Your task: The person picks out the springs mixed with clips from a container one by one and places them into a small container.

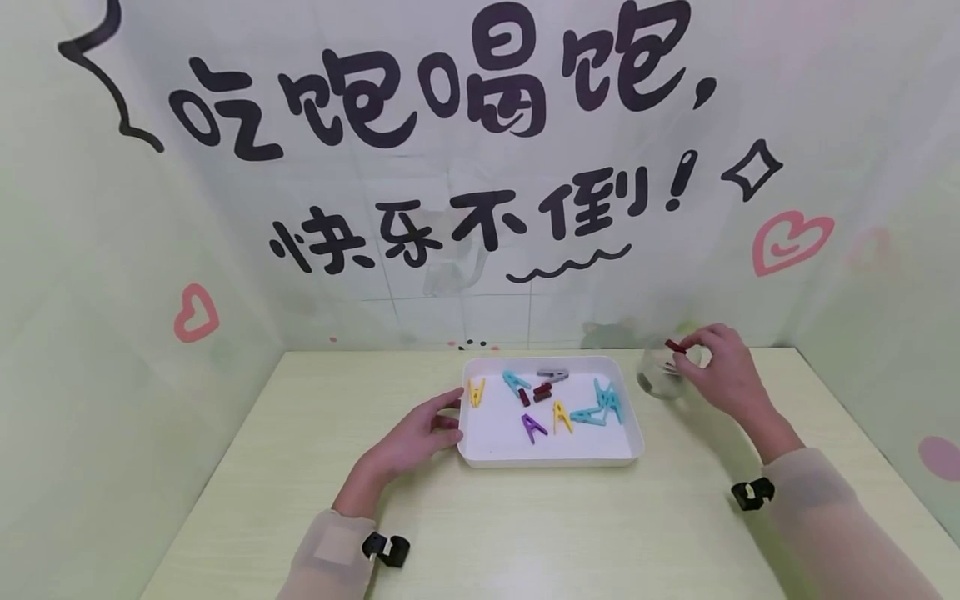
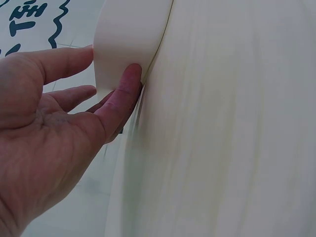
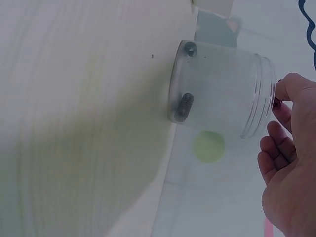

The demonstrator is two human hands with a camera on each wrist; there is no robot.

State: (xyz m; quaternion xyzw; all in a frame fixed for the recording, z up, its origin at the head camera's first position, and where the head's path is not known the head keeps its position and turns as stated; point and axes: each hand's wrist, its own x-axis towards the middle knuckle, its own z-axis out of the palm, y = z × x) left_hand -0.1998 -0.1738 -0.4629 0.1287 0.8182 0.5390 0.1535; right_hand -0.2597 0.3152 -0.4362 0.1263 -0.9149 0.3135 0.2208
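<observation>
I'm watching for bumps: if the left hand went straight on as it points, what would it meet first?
The left hand would meet the white tray first, at its left wall; it seems to touch there, though depth is unclear.

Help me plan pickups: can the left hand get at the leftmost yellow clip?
Likely yes: the left hand touches the tray beside that yellow clip, and only the tray's low side lies between.

- Left sleeve point(image 1: 307, 567): pale pinkish-beige, a lighter squarish patch near the cuff
- Right sleeve point(image 1: 847, 533): the same pale colour
- Left wrist camera point(image 1: 397, 552): small, black, blocky
- Right wrist camera point(image 1: 742, 497): likewise black
- Left hand point(image 1: 412, 437), right hand point(image 1: 725, 373): bare
</observation>
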